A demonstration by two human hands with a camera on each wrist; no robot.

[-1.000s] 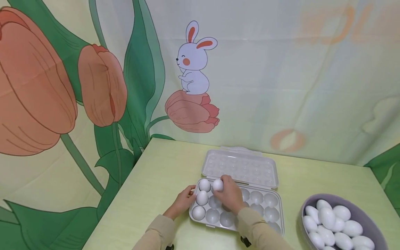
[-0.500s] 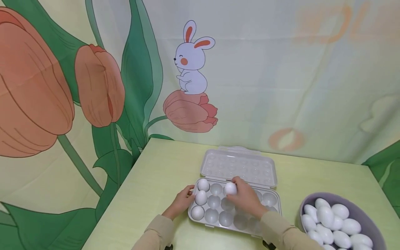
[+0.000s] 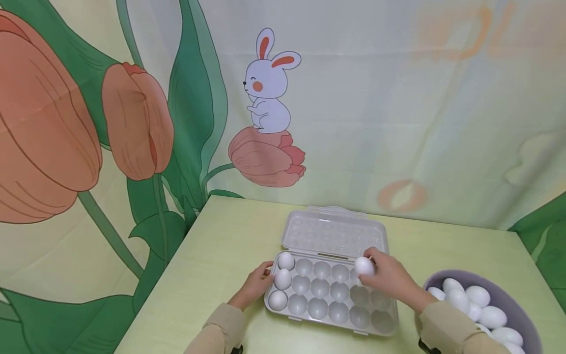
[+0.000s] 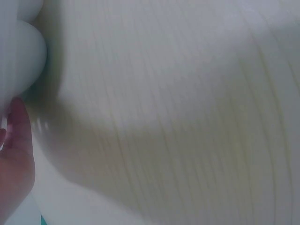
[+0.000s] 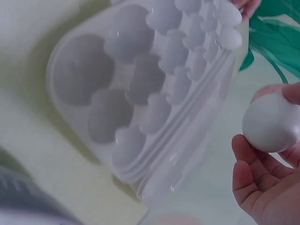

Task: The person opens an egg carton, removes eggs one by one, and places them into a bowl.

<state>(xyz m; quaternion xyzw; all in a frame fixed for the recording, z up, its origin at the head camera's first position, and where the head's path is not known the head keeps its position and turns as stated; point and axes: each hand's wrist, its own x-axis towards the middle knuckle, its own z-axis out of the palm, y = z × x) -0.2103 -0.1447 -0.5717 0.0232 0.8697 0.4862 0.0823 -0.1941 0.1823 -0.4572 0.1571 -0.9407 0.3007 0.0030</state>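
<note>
A grey plastic egg carton (image 3: 327,323) lies open on the table, its lid (image 3: 336,232) folded back. Three white eggs (image 3: 282,279) fill the leftmost column; the other visible cups hold nothing. My left hand (image 3: 255,286) grips the carton's left end, fingertips at the rim beside the eggs. Between thumb and fingers of my right hand (image 3: 391,276) is one white egg (image 3: 364,267), over the back row toward the right end. The right wrist view shows that egg (image 5: 271,123) raised beside the carton, fingers curled around it.
At the right stands a grey-purple bowl (image 3: 523,307) heaped with white eggs (image 3: 493,317), partly behind the right forearm. The pale table (image 3: 239,231) ends at a printed cloth backdrop (image 3: 345,123) with tulips and a rabbit.
My right hand has carried the egg from the second cup of the back row rightward along that row. My left hand has stayed at the carton's left end.
</note>
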